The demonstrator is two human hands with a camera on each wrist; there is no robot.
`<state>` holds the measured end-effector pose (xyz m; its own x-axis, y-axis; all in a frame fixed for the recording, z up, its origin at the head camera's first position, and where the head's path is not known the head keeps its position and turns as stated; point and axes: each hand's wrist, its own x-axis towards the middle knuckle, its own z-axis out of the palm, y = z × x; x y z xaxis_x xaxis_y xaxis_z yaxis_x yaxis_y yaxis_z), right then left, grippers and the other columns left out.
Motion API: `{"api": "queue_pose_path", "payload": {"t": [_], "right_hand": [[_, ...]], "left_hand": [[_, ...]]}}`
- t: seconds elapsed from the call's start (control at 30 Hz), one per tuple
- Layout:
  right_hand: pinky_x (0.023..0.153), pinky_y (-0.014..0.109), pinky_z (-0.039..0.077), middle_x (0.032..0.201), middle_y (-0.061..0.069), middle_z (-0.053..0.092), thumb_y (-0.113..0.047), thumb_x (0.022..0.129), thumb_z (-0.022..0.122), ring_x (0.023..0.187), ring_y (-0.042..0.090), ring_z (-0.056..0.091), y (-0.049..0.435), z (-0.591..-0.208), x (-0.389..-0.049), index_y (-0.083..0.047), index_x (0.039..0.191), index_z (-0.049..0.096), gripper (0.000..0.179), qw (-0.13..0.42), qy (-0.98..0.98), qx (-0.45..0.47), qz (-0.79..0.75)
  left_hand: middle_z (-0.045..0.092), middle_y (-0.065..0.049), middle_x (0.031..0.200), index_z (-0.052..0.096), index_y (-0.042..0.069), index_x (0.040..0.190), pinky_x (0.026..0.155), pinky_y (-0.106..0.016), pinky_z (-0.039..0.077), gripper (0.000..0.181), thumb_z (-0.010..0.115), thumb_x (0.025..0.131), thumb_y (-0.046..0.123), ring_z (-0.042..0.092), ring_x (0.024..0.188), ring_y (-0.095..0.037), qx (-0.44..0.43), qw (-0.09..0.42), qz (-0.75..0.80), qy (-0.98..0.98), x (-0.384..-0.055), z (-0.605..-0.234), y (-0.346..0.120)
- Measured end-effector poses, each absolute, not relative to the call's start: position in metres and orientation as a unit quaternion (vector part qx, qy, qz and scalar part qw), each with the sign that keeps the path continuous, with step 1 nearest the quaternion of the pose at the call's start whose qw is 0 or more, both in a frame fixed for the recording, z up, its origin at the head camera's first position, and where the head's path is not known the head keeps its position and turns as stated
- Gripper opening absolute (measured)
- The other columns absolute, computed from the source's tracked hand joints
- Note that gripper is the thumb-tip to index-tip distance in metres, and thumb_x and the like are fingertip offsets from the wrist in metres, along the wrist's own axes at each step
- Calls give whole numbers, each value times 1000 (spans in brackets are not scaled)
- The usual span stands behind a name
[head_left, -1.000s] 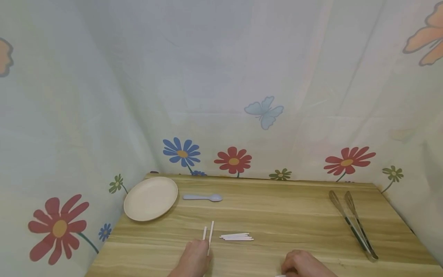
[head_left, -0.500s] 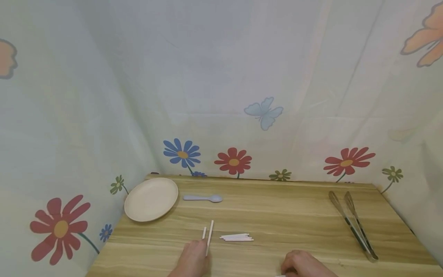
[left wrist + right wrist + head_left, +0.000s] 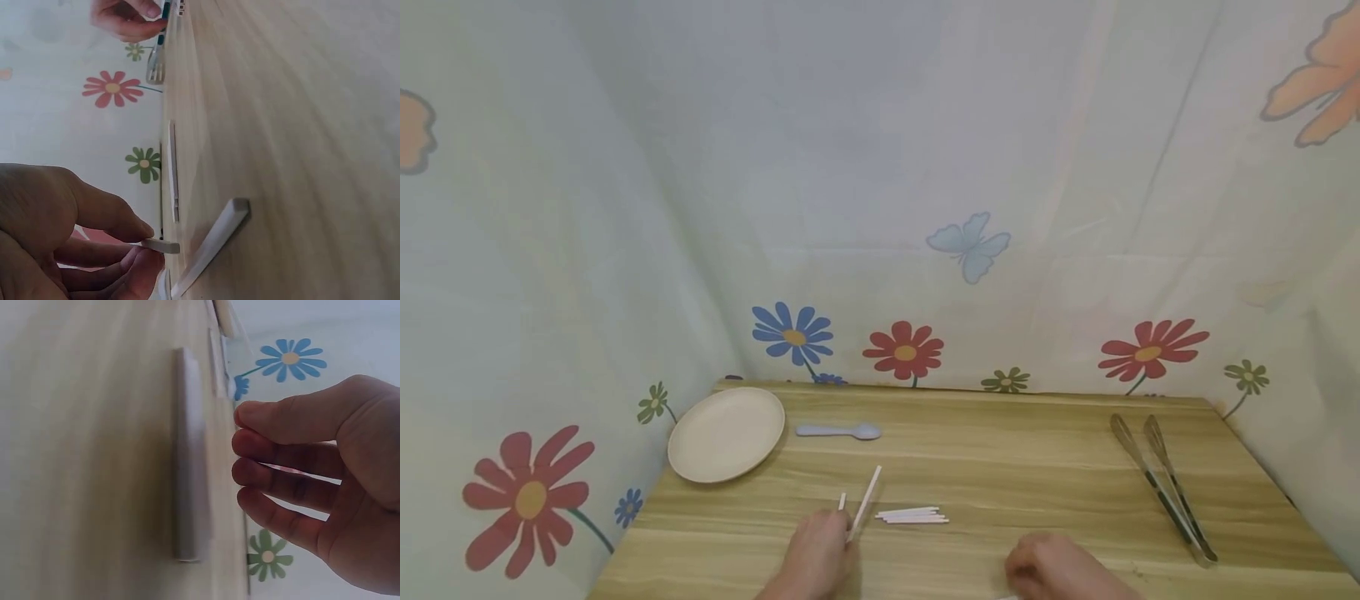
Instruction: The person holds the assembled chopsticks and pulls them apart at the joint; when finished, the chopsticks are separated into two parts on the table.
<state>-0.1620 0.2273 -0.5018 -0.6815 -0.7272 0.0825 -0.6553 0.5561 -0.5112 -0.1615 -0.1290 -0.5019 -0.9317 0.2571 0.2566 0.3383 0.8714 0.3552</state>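
Between thumb and fingertips, my left hand pinches a thin white stick, which slants up to the right. A second white stick lies on the table beside that hand. At the front right, the fingers of my right hand are loosely bent and hold nothing. Just beside its fingertips another white stick or sticks lie on the table, blurred in the right wrist view. A small bundle of white sticks lies between the two hands, a little farther back.
A round cream plate stands at the back left, with a pale grey-blue spoon to its right. Metal tongs with dark handles lie on the right. Printed curtains surround the wooden table.
The stick in my left hand has tilted to the right. My right hand has shifted slightly, and its fingertips are clear of the stick at the front edge.
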Motion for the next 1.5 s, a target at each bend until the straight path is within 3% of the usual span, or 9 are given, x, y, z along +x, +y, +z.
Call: {"api": "queue_pose_path", "payload": {"t": [0.23, 0.8, 1.1, 1.5], "right_hand": [[63, 21, 49, 89, -13, 66, -15, 89, 69, 78, -6, 54, 226, -485, -163, -18, 92, 74, 6, 80, 881, -372, -280], [69, 22, 53, 91, -14, 66, -14, 87, 72, 84, -1, 60, 207, -477, -162, -21, 94, 72, 10, -83, 875, -394, -267], [69, 21, 52, 89, -13, 67, -10, 82, 75, 83, 1, 61, 195, -470, -165, -22, 93, 70, 17, -146, 862, -406, -267], [77, 24, 54, 100, -9, 66, -10, 74, 81, 91, 9, 63, 182, -465, -173, -21, 97, 68, 28, -259, 841, -412, -237]], "left_hand": [[64, 0, 66, 72, 9, 78, 52, -30, 46, 14, 74, 65, 3, 60, 59, -16, -167, 135, -192, -958, -164, -498, -126], [64, 2, 68, 72, 9, 81, 53, -28, 46, 14, 71, 69, 2, 59, 60, -13, -172, 116, -175, -962, -173, -489, -116], [62, 2, 65, 72, 14, 78, 47, -28, 42, 15, 72, 67, 3, 58, 57, -16, -173, 162, -164, -958, -175, -484, -111], [64, 4, 70, 74, 16, 80, 53, -28, 46, 14, 71, 71, 6, 60, 64, -14, -194, 155, -122, -961, -189, -475, -98]]}}
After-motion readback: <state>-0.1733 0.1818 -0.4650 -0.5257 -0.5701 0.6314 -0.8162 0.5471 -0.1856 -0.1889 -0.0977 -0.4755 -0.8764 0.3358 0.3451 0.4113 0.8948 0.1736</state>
